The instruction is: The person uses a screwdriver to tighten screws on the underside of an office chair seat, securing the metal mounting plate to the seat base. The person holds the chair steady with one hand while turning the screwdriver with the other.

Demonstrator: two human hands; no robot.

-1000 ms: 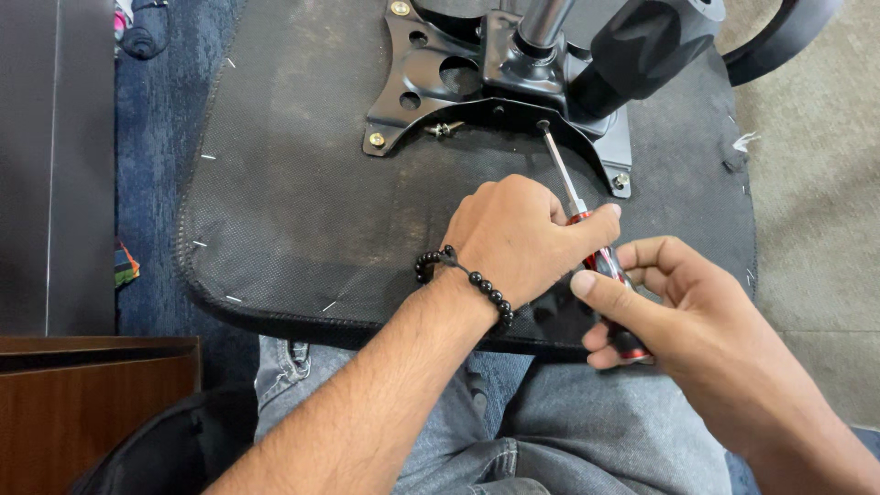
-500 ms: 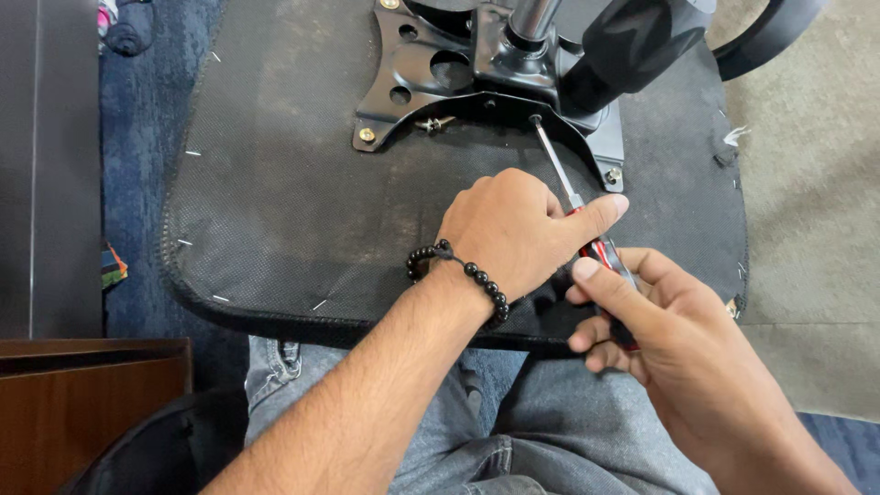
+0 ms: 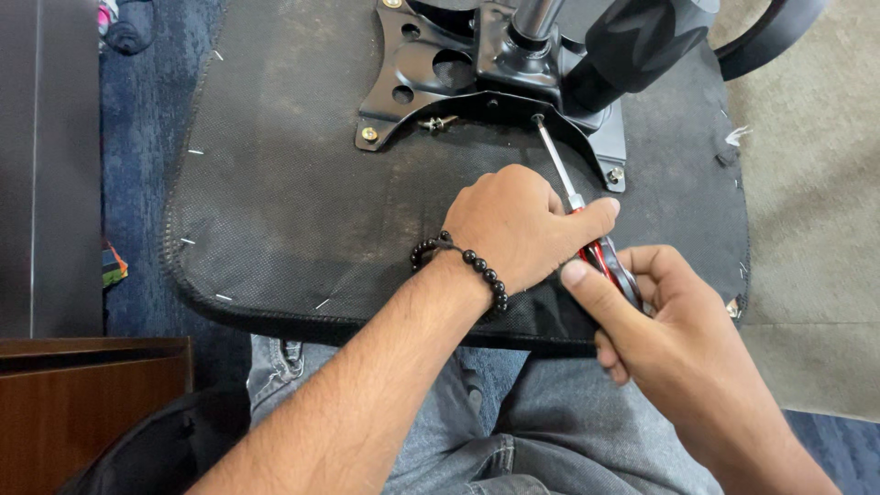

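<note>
An upturned chair seat [image 3: 302, 183] with a black fabric underside lies across my lap. A black metal mounting plate [image 3: 440, 78] is bolted to it. A screwdriver [image 3: 561, 170] with a red handle has its tip at a screw on the plate's near edge. My left hand [image 3: 518, 225], with a black bead bracelet on the wrist, pinches the shaft where it meets the handle. My right hand [image 3: 665, 325] wraps around the red handle from below.
The chair's gas column [image 3: 536, 18] and a black lever knob [image 3: 642, 41] rise from the plate. A brass bolt [image 3: 368, 134] shows at the plate's left corner. A wooden cabinet [image 3: 82, 412] stands at lower left. Blue carpet lies left, beige floor right.
The view has shifted slightly, so the seat sits lower in frame. Both hands remain on the screwdriver, with its tip still at the plate's edge.
</note>
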